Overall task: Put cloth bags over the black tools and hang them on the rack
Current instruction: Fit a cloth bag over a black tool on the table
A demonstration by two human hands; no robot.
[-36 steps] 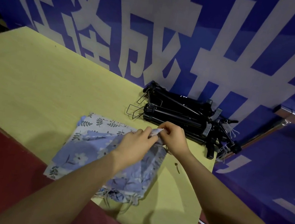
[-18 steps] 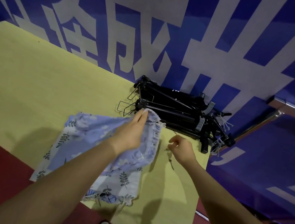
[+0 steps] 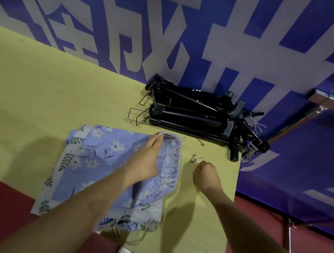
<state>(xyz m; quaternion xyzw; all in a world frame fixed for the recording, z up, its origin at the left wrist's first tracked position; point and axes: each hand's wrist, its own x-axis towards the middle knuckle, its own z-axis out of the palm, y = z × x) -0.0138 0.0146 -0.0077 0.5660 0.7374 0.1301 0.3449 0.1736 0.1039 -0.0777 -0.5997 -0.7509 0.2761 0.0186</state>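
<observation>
Nearest you, the floral cloth bags [image 3: 97,165] lie in a loose stack on the yellow tabletop [image 3: 35,86], their near ends with the drawstrings hanging over its front edge. Your left hand [image 3: 147,160] rests on top of that stack, fingers straight and laid flat, the fingertips at the gathered far corner of the top bag. Your right hand [image 3: 206,177] is just to the right of the bags, curled into a fist above the bare tabletop; you cannot tell whether it holds anything. Just beyond that fist, right of the bags' far corner, a small metal clip [image 3: 196,158] lies on the tabletop, and another small metal piece [image 3: 201,142] lies a little farther on. Beyond the bags, at the back right of the tabletop, the black tools [image 3: 194,117] lie folded in a pile, with wire loops sticking out toward the left. Behind them hangs a blue banner [image 3: 199,32] with large white characters.
</observation>
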